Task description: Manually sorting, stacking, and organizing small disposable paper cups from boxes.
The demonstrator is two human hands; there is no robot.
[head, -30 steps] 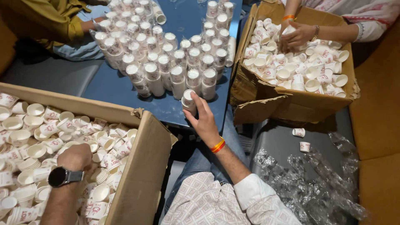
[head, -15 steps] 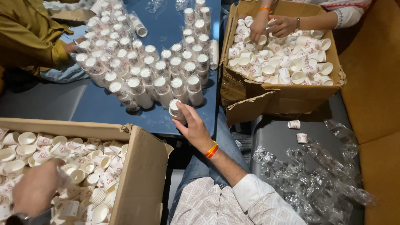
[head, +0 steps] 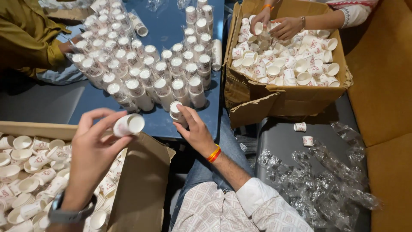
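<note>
The fingers of the left hand (head: 92, 148) pinch a small paper cup (head: 128, 125) by its wall above the cardboard box (head: 146, 180). The right hand (head: 195, 131) grips a short cup stack (head: 177, 112) on the blue table (head: 167, 30). The cups look light and easily crushed, so a gentle sidewall grip seems best.

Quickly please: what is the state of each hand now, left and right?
Left hand: closed on one paper cup, held above the cardboard box.
Right hand: closed on a stack of cups on the blue table.
</note>
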